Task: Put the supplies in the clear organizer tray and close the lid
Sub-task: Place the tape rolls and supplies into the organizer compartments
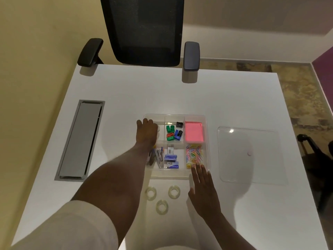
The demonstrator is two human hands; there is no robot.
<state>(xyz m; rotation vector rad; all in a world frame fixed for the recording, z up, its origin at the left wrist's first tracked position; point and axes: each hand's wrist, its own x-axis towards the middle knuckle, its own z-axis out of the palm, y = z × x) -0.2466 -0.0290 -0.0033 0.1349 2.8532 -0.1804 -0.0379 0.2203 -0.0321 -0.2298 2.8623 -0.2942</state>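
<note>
The clear organizer tray sits mid-table with its compartments showing. My left hand reaches palm down into the far-left compartment, and the edge of a clear tape roll shows under it. My right hand lies flat with fingers apart, its fingertips on the tray's near-right rim. The tray holds coloured sharpeners, a pink sticky-note pad, coloured paper clips, staplers and staple boxes. Three more tape rolls lie on the table in front of the tray. The clear lid lies flat to the tray's right.
A black mesh office chair stands at the table's far edge. A grey cable hatch is set into the table on the left. A dark bag stands on the floor past the table's right edge.
</note>
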